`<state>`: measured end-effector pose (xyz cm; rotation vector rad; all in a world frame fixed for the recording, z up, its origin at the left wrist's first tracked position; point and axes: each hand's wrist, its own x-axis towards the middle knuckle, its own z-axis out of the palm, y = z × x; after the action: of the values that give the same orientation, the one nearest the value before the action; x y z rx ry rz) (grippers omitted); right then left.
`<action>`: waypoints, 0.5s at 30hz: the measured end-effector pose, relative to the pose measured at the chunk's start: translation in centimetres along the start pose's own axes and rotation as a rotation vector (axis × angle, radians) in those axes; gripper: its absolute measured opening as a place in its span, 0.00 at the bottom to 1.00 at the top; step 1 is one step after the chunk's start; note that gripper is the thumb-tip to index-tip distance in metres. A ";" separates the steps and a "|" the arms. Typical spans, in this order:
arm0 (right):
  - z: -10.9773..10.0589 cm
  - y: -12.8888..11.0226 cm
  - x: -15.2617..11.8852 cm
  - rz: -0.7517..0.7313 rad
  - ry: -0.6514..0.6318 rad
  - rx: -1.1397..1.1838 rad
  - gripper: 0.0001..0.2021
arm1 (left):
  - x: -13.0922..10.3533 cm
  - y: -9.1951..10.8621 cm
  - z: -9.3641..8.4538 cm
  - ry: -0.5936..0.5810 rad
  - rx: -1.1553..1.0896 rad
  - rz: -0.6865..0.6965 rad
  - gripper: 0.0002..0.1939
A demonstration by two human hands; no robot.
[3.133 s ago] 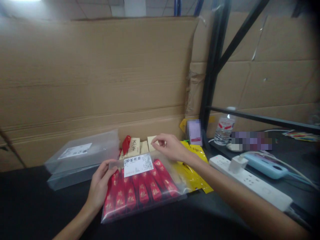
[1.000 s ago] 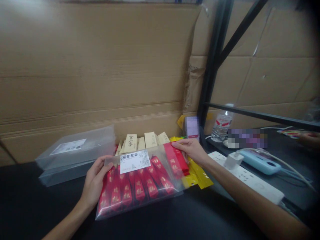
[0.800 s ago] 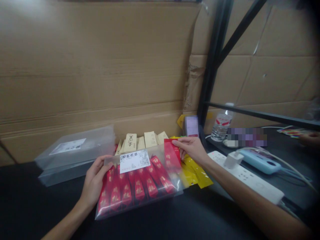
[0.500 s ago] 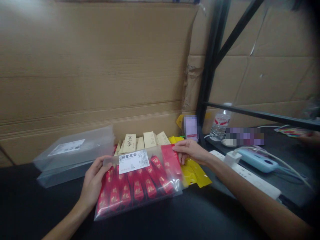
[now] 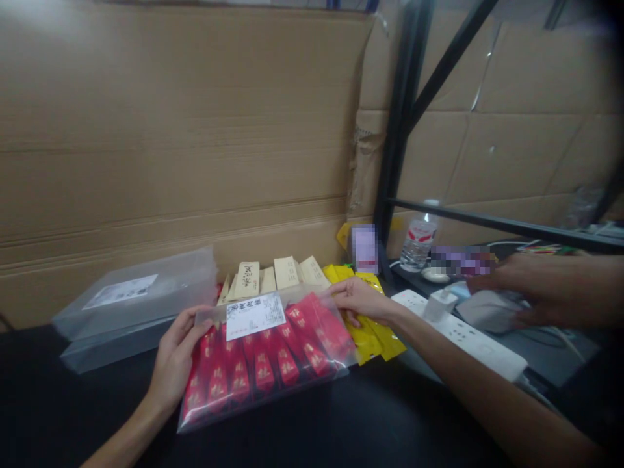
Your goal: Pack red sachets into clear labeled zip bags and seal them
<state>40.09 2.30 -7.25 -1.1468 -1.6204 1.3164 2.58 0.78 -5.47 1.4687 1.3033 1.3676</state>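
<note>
A clear plastic bag [image 5: 263,374] with several red packets and a white label lies tilted between my hands. My left hand [image 5: 180,351] grips its upper left corner, thumb on top. My right hand [image 5: 358,302] pinches the bag's upper right edge, beside a red packet [image 5: 324,325] inside. Behind the bag stand several cream packets [image 5: 286,273], their lower parts hidden. Yellow packets [image 5: 373,339] lie under and beside my right hand.
Frosted plastic bags [image 5: 146,286] with a label lie at the left. A water bottle [image 5: 419,237], a white power strip [image 5: 468,338] and a black metal frame [image 5: 402,117] are at the right. Another person's hand [image 5: 550,289] reaches in there over a grey object [image 5: 490,311].
The red packet at the bag's right end now lies slanted, lower inside. Another person's hand has come in from the right with a grey object. The view has shifted slightly.
</note>
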 end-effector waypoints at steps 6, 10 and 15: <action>0.4 -1.4 -1.3 0.017 -0.111 -0.007 0.21 | -0.2 0.4 0.1 0.008 -0.006 -0.004 0.21; 0.6 -1.5 -1.8 0.062 -0.195 -0.028 0.20 | -0.3 0.5 0.1 0.020 -0.008 -0.005 0.21; 2.3 -1.3 -1.5 0.011 -0.104 0.031 0.19 | -0.1 0.2 0.1 0.016 -0.013 -0.005 0.22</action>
<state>38.24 0.07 -6.41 -1.0855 -1.6639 1.4244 2.71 0.65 -5.29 1.4475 1.3051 1.3845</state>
